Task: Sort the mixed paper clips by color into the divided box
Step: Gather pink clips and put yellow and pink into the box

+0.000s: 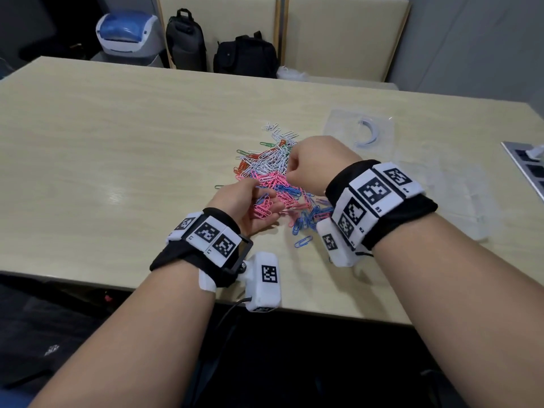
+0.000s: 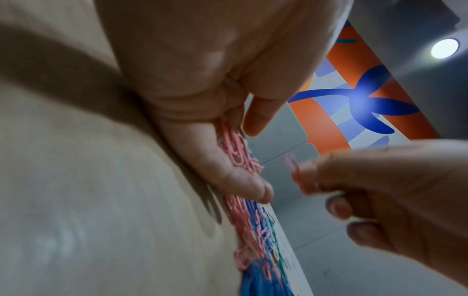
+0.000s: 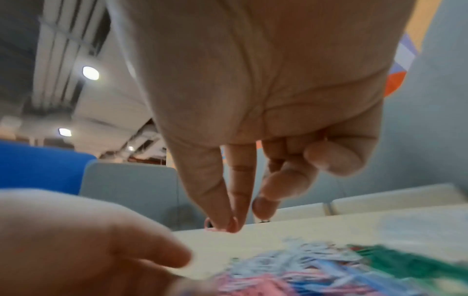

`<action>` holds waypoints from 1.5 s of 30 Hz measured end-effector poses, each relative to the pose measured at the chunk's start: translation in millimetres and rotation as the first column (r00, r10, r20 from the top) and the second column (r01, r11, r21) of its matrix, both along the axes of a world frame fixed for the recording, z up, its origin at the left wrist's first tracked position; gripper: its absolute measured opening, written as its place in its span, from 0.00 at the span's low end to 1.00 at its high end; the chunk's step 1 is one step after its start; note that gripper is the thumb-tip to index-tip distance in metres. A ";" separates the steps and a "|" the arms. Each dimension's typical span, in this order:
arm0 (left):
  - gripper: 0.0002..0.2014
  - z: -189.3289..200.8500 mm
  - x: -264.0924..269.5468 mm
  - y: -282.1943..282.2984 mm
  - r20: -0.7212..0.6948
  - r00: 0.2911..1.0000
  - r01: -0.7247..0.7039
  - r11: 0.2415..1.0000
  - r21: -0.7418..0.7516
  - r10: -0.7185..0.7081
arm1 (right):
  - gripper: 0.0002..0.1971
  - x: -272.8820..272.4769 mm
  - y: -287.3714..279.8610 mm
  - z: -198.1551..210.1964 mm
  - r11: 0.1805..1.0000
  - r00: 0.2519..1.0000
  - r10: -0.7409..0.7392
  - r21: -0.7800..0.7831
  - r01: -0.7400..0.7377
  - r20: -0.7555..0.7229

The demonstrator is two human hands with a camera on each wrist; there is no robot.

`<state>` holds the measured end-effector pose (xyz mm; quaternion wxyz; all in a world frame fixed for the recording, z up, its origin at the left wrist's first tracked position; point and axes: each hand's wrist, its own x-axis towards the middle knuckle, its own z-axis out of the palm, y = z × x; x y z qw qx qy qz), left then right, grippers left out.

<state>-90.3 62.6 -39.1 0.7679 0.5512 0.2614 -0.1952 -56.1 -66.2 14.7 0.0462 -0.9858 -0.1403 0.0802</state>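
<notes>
A mixed heap of paper clips (image 1: 273,169) lies mid-table: white and orange ones farther off, pink in the middle, blue nearest me. My left hand (image 1: 253,198) lies palm up at the heap's near left edge, its relaxed fingers cradling a small bunch of pink clips (image 2: 235,152). My right hand (image 1: 290,175) hovers just above the heap, thumb and forefinger pinching a pink clip (image 3: 220,227); that clip (image 2: 293,170) hangs just off the left fingertips. A clear plastic box (image 1: 450,195), faint and hard to make out, lies to the right of the heap.
A clear plastic bag (image 1: 362,131) holding a white arc lies beyond the right hand. A grey metal panel (image 1: 524,166) sits at the table's right edge. Two black bags (image 1: 244,54) and a grey-blue machine (image 1: 126,30) stand behind the table. One blue clip (image 1: 303,241) lies alone near the front.
</notes>
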 end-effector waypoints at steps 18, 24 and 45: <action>0.14 -3.6 0.2 18.6 0.010 1.000 -0.017 0.999 0.044 0.017 | 0.16 4.6 19.8 -20.3 0.975 0.998 0.021 -0.220 -0.034 -0.063; 0.13 -3.9 3.8 13.1 0.043 0.997 -0.073 0.997 0.041 0.071 | 0.11 0.7 28.4 -6.8 0.997 0.997 0.075 -0.010 -0.075 -0.001; 0.18 -6.4 4.0 29.3 -0.004 0.993 -0.117 0.993 0.007 0.118 | 0.14 2.7 32.1 -21.0 0.992 0.992 0.072 -0.095 -0.083 -0.106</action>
